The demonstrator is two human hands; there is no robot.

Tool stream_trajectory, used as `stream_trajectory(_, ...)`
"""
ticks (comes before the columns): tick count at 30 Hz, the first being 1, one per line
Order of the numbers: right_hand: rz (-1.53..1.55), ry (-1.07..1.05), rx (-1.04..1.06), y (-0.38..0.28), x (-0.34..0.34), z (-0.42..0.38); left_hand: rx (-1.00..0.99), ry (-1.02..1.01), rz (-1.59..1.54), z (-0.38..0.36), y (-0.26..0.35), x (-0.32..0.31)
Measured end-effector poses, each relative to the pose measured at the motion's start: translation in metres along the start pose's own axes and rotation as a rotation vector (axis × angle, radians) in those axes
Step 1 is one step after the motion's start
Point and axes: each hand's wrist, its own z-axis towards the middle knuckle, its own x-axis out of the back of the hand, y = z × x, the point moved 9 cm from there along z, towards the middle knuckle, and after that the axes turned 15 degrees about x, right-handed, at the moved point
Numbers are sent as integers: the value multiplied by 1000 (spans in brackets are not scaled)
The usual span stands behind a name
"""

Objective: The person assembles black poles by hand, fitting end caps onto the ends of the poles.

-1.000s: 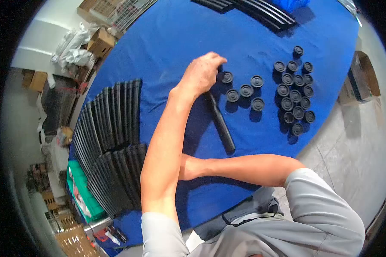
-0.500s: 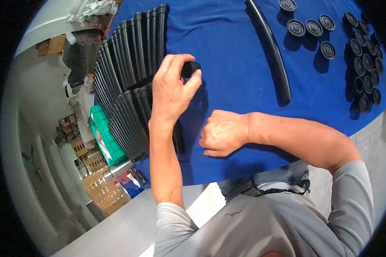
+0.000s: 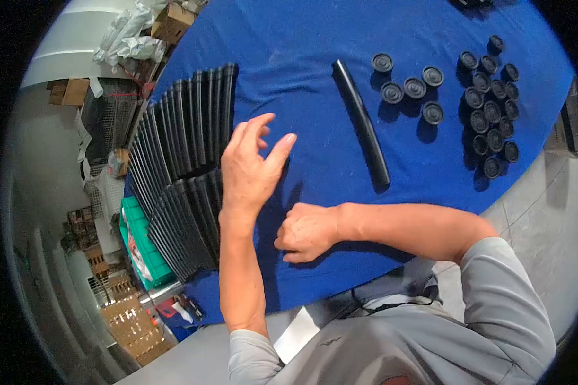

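Head cam, only view. Left hand: open, thumb and fingers spread apart, nothing visible in its grip. It sits at the right edge of the tube stock, overlapping part of it in view.

Right hand: curled into a loose fist, back of the hand up, low over the near part of the table, just right of the left wrist. Palm side is hidden, so can't tell if anything is inside.

Tube stock is two fanned bundles of black tubes, side by side within each: upper bundle and lower bundle, the lower one's top ends close to the upper one's bottom ends. Single black tube lies alone mid-table, slanted, well apart from both hands.

Right of it, five round black caps in a loose group, ringed faces up. Further right, a denser cluster of the same caps, near the table's right side.

All of that is on a blue cloth covering the table. Green bin just beside the lower bundle, at the table's left edge. Cardboard box and white plastic bags upper left, off the table.
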Motion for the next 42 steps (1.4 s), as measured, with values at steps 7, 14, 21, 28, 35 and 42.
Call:
stream_trajectory(7, -69, 339, 237, -5, 1, -3, -101, -473, -69, 11, 79, -90)
stream_trajectory(14, -30, 332, 235, 3, -8, -1, 2, -660, -283, 23, 79, -126)
stream_trajectory(21, -86, 263, 216, 2, -10, -3, 70, -367, -484, 14, 61, -73)
stream_trajectory(28, 115, 198, 160, 2, 1, 1, 249, 344, -697, -105, -29, 69)
stream_trajectory(35, 817, -38, -199, -1, -19, 7, 831, 244, -1024, -261, -132, 13)
stream_trajectory(42, 838, 66, -62, -5, -13, 7, 984, 59, -718, -281, -139, -11)
